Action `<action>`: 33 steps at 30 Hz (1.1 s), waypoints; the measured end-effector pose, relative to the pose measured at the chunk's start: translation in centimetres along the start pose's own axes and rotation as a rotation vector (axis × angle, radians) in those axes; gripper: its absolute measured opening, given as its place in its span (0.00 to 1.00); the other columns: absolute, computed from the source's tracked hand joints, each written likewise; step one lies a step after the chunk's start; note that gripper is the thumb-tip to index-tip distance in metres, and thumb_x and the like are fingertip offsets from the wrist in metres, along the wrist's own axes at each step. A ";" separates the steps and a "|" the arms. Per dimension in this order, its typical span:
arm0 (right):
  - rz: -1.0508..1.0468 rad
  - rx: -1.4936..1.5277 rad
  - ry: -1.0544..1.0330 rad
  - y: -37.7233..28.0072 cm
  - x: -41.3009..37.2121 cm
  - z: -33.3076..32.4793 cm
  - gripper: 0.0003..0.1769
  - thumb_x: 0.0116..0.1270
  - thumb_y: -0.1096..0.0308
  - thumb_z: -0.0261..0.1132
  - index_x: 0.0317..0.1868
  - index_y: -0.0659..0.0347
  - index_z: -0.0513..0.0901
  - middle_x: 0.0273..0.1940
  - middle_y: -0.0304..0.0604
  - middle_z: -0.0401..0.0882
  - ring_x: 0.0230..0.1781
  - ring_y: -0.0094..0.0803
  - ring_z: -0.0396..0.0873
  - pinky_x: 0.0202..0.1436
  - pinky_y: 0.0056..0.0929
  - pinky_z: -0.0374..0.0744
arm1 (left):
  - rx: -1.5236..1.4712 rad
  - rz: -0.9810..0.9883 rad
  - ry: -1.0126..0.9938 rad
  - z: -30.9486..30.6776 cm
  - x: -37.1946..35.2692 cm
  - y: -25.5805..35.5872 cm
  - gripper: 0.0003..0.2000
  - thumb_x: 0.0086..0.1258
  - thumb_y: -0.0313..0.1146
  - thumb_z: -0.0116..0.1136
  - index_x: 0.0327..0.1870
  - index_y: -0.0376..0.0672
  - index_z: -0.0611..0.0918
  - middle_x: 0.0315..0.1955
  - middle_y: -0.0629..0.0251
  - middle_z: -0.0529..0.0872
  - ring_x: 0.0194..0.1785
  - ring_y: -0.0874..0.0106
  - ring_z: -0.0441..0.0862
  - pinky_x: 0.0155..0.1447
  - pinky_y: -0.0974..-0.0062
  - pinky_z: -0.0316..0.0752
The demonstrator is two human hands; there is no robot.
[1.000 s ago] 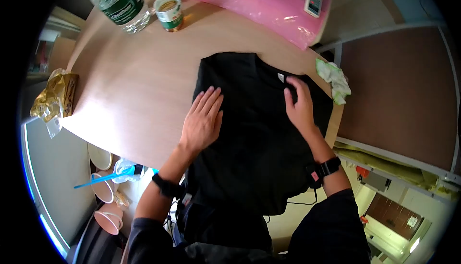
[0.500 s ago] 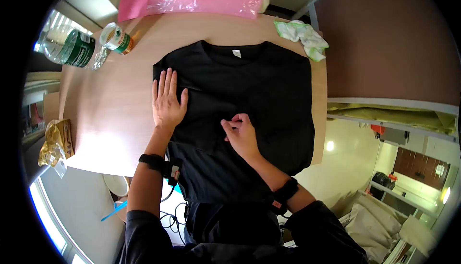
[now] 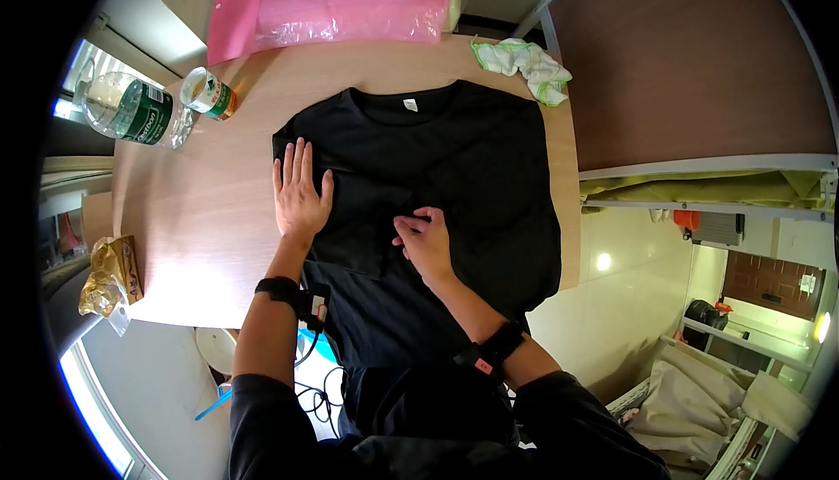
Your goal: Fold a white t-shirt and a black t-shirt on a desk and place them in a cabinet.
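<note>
A black shirt lies spread on the table, collar away from me, with a small white label at the neckline. One sleeve is laid across its front. My left hand rests flat along the shirt's left edge, fingers stretched out and pointing away from me. Near the middle of the shirt, my right hand is closed, its curled fingers pinching the black cloth by the sleeve's edge. The exact bit of cloth between the fingertips is hard to make out. Black straps with small devices circle both forearms.
On the wooden table stand a large plastic bottle and a cup at the far left. A gold wrapper sits at the left edge, a white-green cloth at the far right. A pink plastic package lies at the back.
The view has shifted slightly, so the table and shirt appear a little lower and further left. Both hands keep nearly the same places on the shirt.
</note>
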State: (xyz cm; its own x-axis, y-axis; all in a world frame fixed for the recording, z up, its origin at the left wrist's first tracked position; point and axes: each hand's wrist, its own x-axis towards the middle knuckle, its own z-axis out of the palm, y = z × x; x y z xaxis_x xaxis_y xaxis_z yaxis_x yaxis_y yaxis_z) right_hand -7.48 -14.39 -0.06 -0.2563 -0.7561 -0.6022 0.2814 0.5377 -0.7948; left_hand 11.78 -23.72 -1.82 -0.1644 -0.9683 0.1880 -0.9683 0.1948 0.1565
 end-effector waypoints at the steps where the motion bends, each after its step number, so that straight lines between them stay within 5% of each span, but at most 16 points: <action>1: -0.016 0.016 -0.019 0.1 -0.2 0.2 0.24 0.63 0.73 0.67 0.50 0.66 0.60 0.38 0.50 0.83 0.22 0.26 0.78 0.26 0.22 0.75 | 0.000 0.002 0.001 0.0 0.1 0.0 0.28 0.74 0.45 0.45 0.71 0.41 0.63 0.73 0.60 0.61 0.77 0.63 0.53 0.78 0.60 0.45; 4: -0.006 0.109 -0.016 -1.1 -0.8 1.7 0.28 0.61 0.72 0.69 0.54 0.68 0.61 0.41 0.52 0.84 0.22 0.26 0.78 0.30 0.22 0.77 | -0.004 0.005 0.002 -0.1 -0.1 0.1 0.28 0.74 0.45 0.45 0.71 0.41 0.64 0.72 0.60 0.62 0.77 0.63 0.53 0.78 0.60 0.45; 6: 0.143 0.161 0.074 -1.8 -0.1 2.7 0.36 0.58 0.64 0.74 0.57 0.63 0.60 0.42 0.44 0.83 0.23 0.21 0.74 0.19 0.14 0.63 | -0.010 0.006 0.022 -0.1 0.0 0.0 0.28 0.72 0.46 0.45 0.70 0.40 0.65 0.72 0.61 0.63 0.76 0.63 0.55 0.78 0.60 0.46; 8: 0.160 0.173 0.143 -2.3 0.4 3.2 0.31 0.55 0.62 0.76 0.50 0.59 0.65 0.34 0.36 0.78 0.21 0.19 0.70 0.20 0.15 0.62 | -0.009 0.005 0.021 -0.1 0.0 0.0 0.29 0.72 0.46 0.45 0.70 0.40 0.65 0.72 0.61 0.63 0.76 0.63 0.54 0.78 0.60 0.46; 10: 0.238 0.240 -0.025 -2.6 1.2 2.6 0.21 0.55 0.62 0.76 0.34 0.54 0.68 0.26 0.30 0.68 0.20 0.18 0.66 0.21 0.19 0.63 | -0.010 0.004 0.020 -0.1 0.0 0.0 0.29 0.73 0.46 0.45 0.70 0.40 0.65 0.72 0.61 0.63 0.76 0.63 0.54 0.78 0.60 0.46; 11: 0.225 0.182 -0.052 -2.6 1.3 2.3 0.25 0.58 0.60 0.74 0.24 0.50 0.62 0.23 0.28 0.60 0.20 0.18 0.63 0.21 0.21 0.63 | -0.012 0.000 0.013 -0.1 0.0 0.0 0.29 0.73 0.46 0.45 0.70 0.40 0.65 0.72 0.61 0.63 0.76 0.63 0.54 0.78 0.60 0.46; 14: -0.047 -0.018 0.104 0.2 2.6 2.1 0.25 0.62 0.59 0.71 0.22 0.50 0.59 0.22 0.28 0.59 0.20 0.18 0.63 0.21 0.20 0.65 | -0.014 -0.001 0.007 0.0 0.1 -0.1 0.29 0.73 0.47 0.44 0.71 0.40 0.64 0.72 0.61 0.62 0.76 0.64 0.53 0.78 0.60 0.45; 15: -0.184 -0.086 0.110 0.4 2.1 1.8 0.20 0.67 0.59 0.67 0.25 0.53 0.64 0.23 0.30 0.61 0.21 0.19 0.66 0.24 0.22 0.75 | -0.015 0.001 0.003 0.0 0.1 -0.1 0.29 0.73 0.47 0.44 0.71 0.40 0.64 0.73 0.61 0.61 0.77 0.64 0.53 0.78 0.60 0.45; 18: -0.100 0.068 0.193 0.9 1.3 1.7 0.16 0.70 0.59 0.63 0.33 0.60 0.70 0.24 0.34 0.64 0.23 0.22 0.69 0.31 0.28 0.83 | 0.003 0.010 -0.013 -0.1 0.0 -0.2 0.30 0.74 0.48 0.43 0.71 0.39 0.63 0.73 0.60 0.60 0.77 0.64 0.51 0.78 0.60 0.43; 22: 0.043 0.262 0.150 1.1 0.4 1.9 0.18 0.70 0.59 0.63 0.41 0.68 0.72 0.26 0.38 0.68 0.27 0.25 0.75 0.35 0.34 0.86 | -0.057 0.021 -0.028 0.8 0.1 -1.1 0.29 0.76 0.47 0.40 0.73 0.39 0.60 0.74 0.58 0.57 0.78 0.62 0.48 0.79 0.59 0.40; 24: 0.060 0.240 0.134 1.3 0.2 2.2 0.19 0.68 0.57 0.65 0.36 0.67 0.74 0.26 0.38 0.70 0.24 0.25 0.75 0.34 0.31 0.86 | -0.079 0.028 -0.019 1.0 0.0 -1.6 0.28 0.77 0.46 0.38 0.72 0.39 0.61 0.74 0.58 0.58 0.78 0.61 0.49 0.78 0.59 0.41; 28: 0.024 -0.279 -0.085 1.2 0.3 1.8 0.22 0.64 0.54 0.70 0.25 0.64 0.74 0.22 0.37 0.72 0.18 0.24 0.72 0.24 0.24 0.75 | -0.021 0.033 0.018 1.4 0.7 -1.7 0.26 0.77 0.43 0.37 0.71 0.38 0.64 0.73 0.59 0.60 0.77 0.63 0.51 0.78 0.58 0.44; 30: -0.335 -0.501 0.134 0.8 0.4 1.7 0.22 0.64 0.55 0.70 0.26 0.66 0.74 0.21 0.38 0.72 0.18 0.23 0.72 0.22 0.25 0.71 | 0.007 0.016 0.038 1.5 0.6 -1.6 0.26 0.77 0.42 0.37 0.71 0.39 0.64 0.73 0.60 0.61 0.77 0.63 0.52 0.78 0.58 0.44; 32: -0.383 -0.438 0.193 0.6 -0.5 1.6 0.23 0.64 0.55 0.69 0.27 0.67 0.74 0.19 0.38 0.72 0.17 0.22 0.72 0.20 0.24 0.71 | -0.009 0.007 0.040 1.4 0.5 -1.6 0.26 0.77 0.42 0.37 0.71 0.39 0.64 0.73 0.61 0.61 0.77 0.63 0.52 0.78 0.58 0.44; 33: -0.234 -0.267 0.092 0.4 -1.3 1.6 0.22 0.64 0.55 0.69 0.27 0.66 0.73 0.18 0.38 0.72 0.17 0.22 0.72 0.20 0.23 0.71 | -0.005 0.007 0.037 1.3 0.5 -1.6 0.26 0.77 0.42 0.37 0.71 0.39 0.64 0.73 0.61 0.61 0.77 0.63 0.52 0.78 0.58 0.44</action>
State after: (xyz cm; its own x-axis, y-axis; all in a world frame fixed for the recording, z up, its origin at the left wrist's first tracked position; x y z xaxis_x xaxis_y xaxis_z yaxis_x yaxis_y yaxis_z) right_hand -5.57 -13.82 0.51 -0.3703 -0.8399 -0.3967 -0.0429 0.4421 -0.8960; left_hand 12.98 -24.70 -3.27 -0.1641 -0.9605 0.2248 -0.9661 0.2025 0.1601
